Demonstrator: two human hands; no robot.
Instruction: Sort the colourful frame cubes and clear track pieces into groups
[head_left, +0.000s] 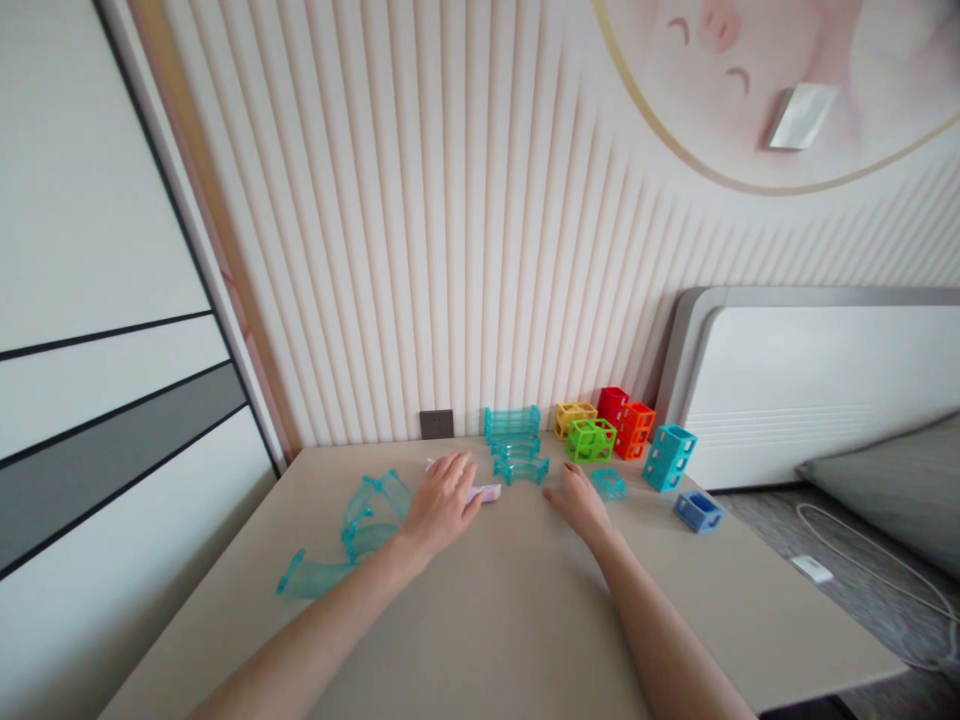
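Pale lilac piece [487, 493] lies beneath my left hand [444, 493], one straight-edged end showing at the hand's 3 o'clock; the fingers lie close together over it, and I cannot tell whether they pinch it. My left forearm slants in from 7 o'clock. From 5 o'clock reaches my right hand [582, 500], low over the matte table [480, 620], thumb spread away from the bent fingers. At its 10 o'clock lie see-through, curved teal segments [521, 469]; at 2, just beside it, a teal openwork piece [609, 486]; at 12, square-windowed green blocks [591, 440]. Teal trough lengths [319, 578] sprawl toward my left hand's 8 o'clock.
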